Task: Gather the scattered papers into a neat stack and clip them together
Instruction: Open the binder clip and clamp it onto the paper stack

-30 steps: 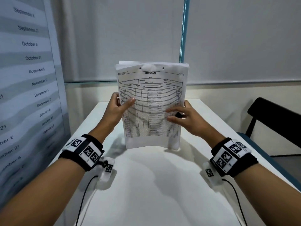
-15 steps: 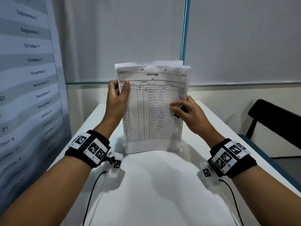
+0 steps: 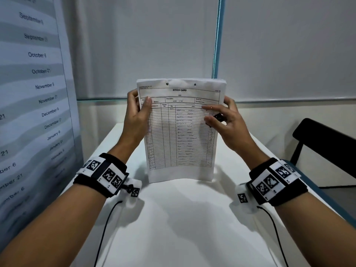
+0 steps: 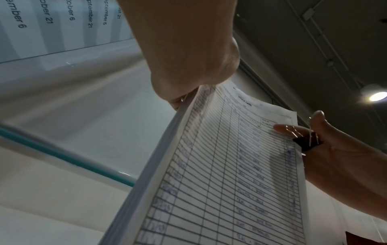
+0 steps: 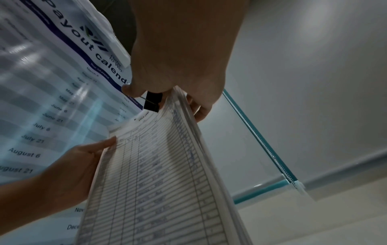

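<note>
A stack of stock-card papers (image 3: 180, 132) stands upright on its bottom edge on the white table (image 3: 183, 218). My left hand (image 3: 137, 110) grips the stack's upper left edge, thumb on the front sheet. My right hand (image 3: 223, 120) holds the upper right edge, fingers in front and behind, and keeps a small black binder clip (image 3: 218, 118) tucked in its palm. In the left wrist view the paper stack (image 4: 230, 174) and the binder clip (image 4: 306, 142) show beside the right hand. In the right wrist view the binder clip (image 5: 152, 101) sits against the paper stack (image 5: 163, 182).
A large payout calendar poster (image 3: 32, 105) stands along the table's left side. A wall with a teal strip (image 3: 217, 37) rises behind the table. A black chair (image 3: 325, 145) is at the right. Cables (image 3: 104, 234) run from both wrist bands over the near tabletop.
Both hands have slid up the stack's sides, from the middle to near the top. The sheets' top edges now line up more evenly. The clip stays in the right hand.
</note>
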